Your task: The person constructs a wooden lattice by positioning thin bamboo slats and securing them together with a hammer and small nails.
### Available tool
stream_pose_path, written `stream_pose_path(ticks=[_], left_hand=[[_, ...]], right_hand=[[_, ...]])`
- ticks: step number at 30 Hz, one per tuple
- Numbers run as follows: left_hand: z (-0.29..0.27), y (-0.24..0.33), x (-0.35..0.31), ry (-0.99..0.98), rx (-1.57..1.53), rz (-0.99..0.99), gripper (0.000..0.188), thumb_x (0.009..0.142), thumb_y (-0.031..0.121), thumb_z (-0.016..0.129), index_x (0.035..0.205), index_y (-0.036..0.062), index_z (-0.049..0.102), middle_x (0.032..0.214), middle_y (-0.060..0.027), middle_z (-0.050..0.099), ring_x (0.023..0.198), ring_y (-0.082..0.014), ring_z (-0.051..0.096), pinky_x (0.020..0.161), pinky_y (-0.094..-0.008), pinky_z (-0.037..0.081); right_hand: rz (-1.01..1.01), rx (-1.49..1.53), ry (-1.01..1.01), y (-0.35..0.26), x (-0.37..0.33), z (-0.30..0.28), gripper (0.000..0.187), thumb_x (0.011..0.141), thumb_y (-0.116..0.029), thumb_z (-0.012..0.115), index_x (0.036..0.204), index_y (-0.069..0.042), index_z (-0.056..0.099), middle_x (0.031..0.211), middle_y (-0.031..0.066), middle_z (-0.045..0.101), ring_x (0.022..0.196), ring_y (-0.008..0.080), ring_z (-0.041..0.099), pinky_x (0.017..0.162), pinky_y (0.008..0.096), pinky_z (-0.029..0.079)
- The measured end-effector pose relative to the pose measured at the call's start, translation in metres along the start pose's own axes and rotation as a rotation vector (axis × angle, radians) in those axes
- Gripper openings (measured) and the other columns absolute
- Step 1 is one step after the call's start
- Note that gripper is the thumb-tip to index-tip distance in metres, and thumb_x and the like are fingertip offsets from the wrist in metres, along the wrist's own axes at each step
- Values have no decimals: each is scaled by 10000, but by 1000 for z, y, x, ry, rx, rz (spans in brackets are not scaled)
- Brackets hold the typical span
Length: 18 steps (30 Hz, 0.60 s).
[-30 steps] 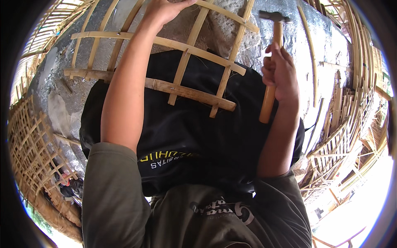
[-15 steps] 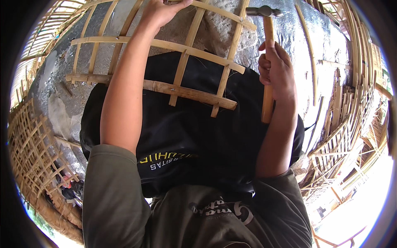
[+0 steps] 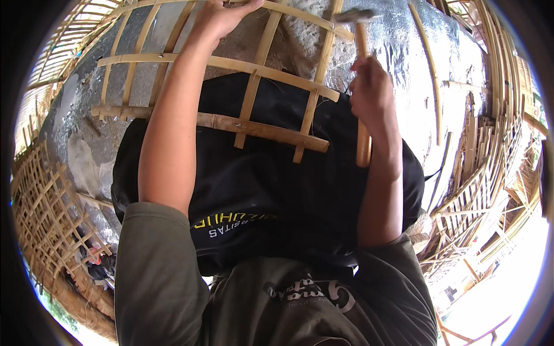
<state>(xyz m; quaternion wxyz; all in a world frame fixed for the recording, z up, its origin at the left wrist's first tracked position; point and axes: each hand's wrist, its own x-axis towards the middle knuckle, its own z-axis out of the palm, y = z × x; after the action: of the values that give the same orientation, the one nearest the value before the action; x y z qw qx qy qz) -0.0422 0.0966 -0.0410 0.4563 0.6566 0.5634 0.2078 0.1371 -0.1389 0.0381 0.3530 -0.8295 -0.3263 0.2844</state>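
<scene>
A bamboo lattice (image 3: 283, 76) of crossed slats lies in front of me, its near bar (image 3: 265, 131) over the dark cloth on my lap. At the top edge of the view my left hand (image 3: 222, 22) grips the far slat, thumb along it; some fingers are cut off or hidden. My right hand (image 3: 374, 89) is closed around the wooden handle of a hammer (image 3: 362, 40). The metal hammer head, slightly blurred, is above the lattice's right end, close to the far slat's tip. Whether it touches the slat I cannot tell.
A rough grey stone block (image 3: 309, 49) sits beneath the lattice's far right part. Shiny silver sheeting (image 3: 404, 75) covers the ground, with a loose bamboo strip (image 3: 430, 75) on it. Woven bamboo panels (image 3: 52, 207) stand at left; stacked bamboo strips (image 3: 485, 144) are at right.
My right hand and the hammer have moved left, and the hammer head now hangs nearer the lattice's far right corner. The lattice has shifted very slightly left; my left hand keeps its grip.
</scene>
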Motion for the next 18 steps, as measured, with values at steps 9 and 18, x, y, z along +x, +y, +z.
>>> stream_pose_path(ticks=[9, 18], left_hand=[[2, 7, -1, -27, 30, -6, 1199, 724, 626, 801, 1536, -45, 228, 1580, -276, 260, 1478, -369, 256, 1189, -416, 278], [5, -4, 1, -6, -54, 63, 1185, 727, 624, 801, 1532, -46, 246, 1568, -275, 287, 1466, -365, 282, 1181, -415, 287]], right_hand=[[245, 268, -58, -17, 2, -11, 315, 1070, -318, 425, 954, -43, 528, 622, -12, 456, 461, 61, 423, 398, 233, 334], [176, 158, -79, -24, 11, -13, 350, 1062, -329, 449, 976, -9, 563, 621, 7, 480, 477, 82, 459, 429, 260, 394]])
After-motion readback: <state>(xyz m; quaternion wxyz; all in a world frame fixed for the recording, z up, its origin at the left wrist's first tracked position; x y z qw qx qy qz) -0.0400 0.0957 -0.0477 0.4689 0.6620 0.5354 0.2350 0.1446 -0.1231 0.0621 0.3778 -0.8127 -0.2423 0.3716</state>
